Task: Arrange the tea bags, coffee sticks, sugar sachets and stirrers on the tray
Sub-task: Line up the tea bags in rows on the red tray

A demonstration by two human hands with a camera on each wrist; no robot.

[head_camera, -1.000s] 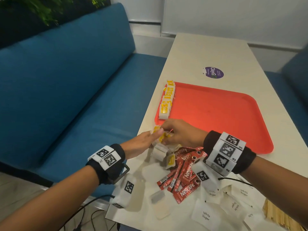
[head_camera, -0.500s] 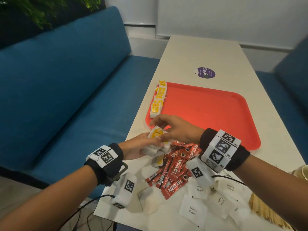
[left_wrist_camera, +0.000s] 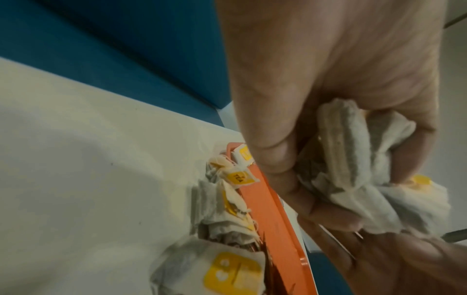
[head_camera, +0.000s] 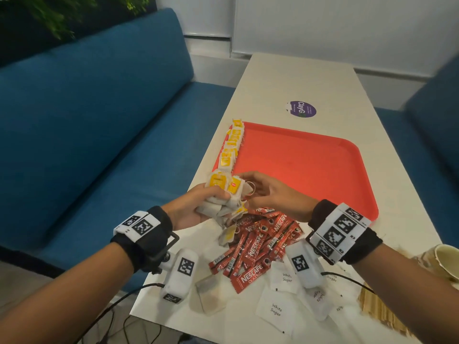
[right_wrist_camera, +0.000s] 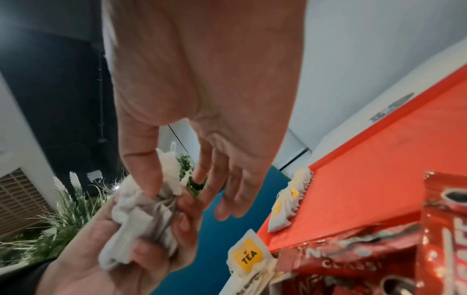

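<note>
At centre-left of the head view the left hand (head_camera: 191, 209) clutches a bunch of white paper tea bags with yellow tags (head_camera: 223, 194). Just right, the right hand (head_camera: 270, 194) pinches one bag; it should be drawn out singly, strings untangled. It belongs at the near end of the tea-bag row (head_camera: 231, 147) on the red plastic tray (head_camera: 310, 165), up-centre.

The tea bags (head_camera: 223, 197) are soft, crumpled matt paper with small yellow paper tags, while the coffee sticks (head_camera: 258, 244) beside them are glossy red foil that catches the light. The tray (head_camera: 310, 167) is smooth red plastic with a slight sheen on a smooth, matt pale counter (head_camera: 298, 78). The sugar sachets (head_camera: 275, 311) are flat white paper, the stirrers (head_camera: 380, 311) bare pale wood, and the bench (head_camera: 99, 120) beside the counter is blue cloth.
</note>
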